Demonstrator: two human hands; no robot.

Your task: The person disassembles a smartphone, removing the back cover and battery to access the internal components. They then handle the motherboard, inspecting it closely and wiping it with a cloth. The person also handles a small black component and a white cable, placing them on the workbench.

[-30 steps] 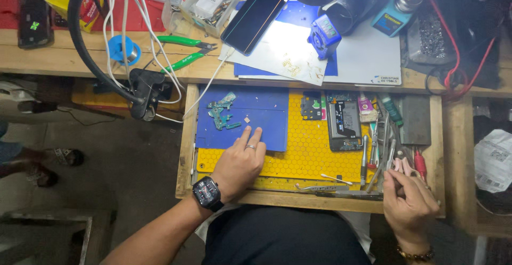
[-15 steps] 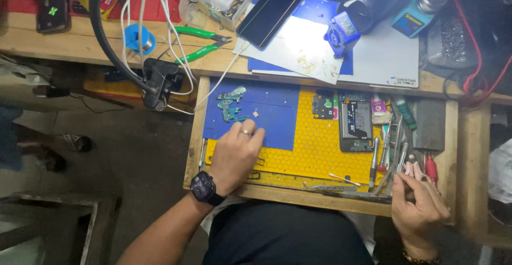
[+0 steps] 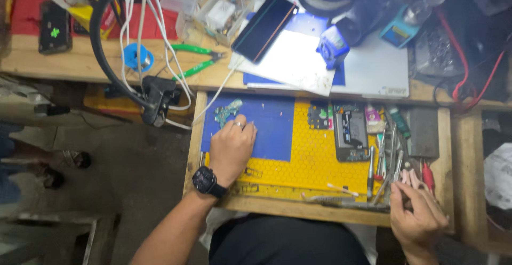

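Note:
My left hand [image 3: 231, 147], with a ring and a black wristwatch, lies palm down on the blue mat [image 3: 269, 126] in the open wooden drawer [image 3: 193, 142]. Its fingertips reach a small green circuit board [image 3: 226, 111] at the mat's far left corner. My right hand [image 3: 418, 217] is at the drawer's near right corner, fingers curled among the metal hand tools [image 3: 386, 161]; what it grips is hidden. An opened phone body [image 3: 349, 130] lies on the yellow honeycomb mat [image 3: 314, 161].
The wooden bench [image 3: 32, 62] above the drawer carries green-handled pliers [image 3: 194, 57], white cables [image 3: 141, 25], a dark phone [image 3: 265, 26], a white sheet [image 3: 296, 65], a blue spool [image 3: 136, 57] and a black phone [image 3: 55, 26]. Another person's sandalled feet [image 3: 64, 166] stand at left.
My left hand has slid up the blue mat toward the green circuit board. My right hand has stayed among the tools at the drawer's right. The view has shifted a little.

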